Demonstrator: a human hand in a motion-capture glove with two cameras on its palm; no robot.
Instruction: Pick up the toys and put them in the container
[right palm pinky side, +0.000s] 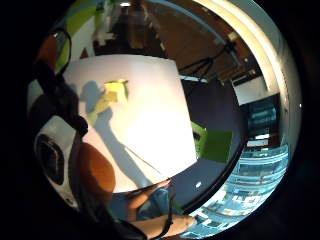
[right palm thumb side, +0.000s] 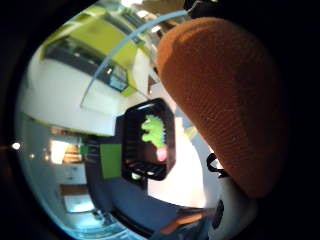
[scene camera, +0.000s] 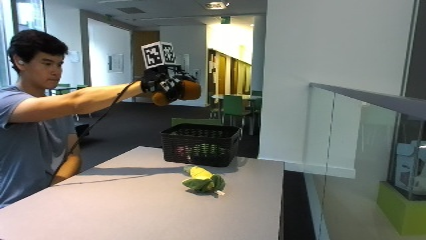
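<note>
Carry step: right hand (scene camera: 166, 85) grips orange toy (scene camera: 188, 90) high above black basket (scene camera: 200, 144). Next: lower over opening, release. Green-yellow toy (scene camera: 203, 180) waits on worktop (scene camera: 120, 210).

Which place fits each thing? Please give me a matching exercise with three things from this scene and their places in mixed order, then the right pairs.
Things:
1. orange toy
2. yellow-green toy
3. black basket

Places:
A. lying on the table, in front of the basket
B. standing at the far end of the table
C. held in the gloved right hand, up in the air above the basket

Pairs: 1-C, 2-A, 3-B
</note>
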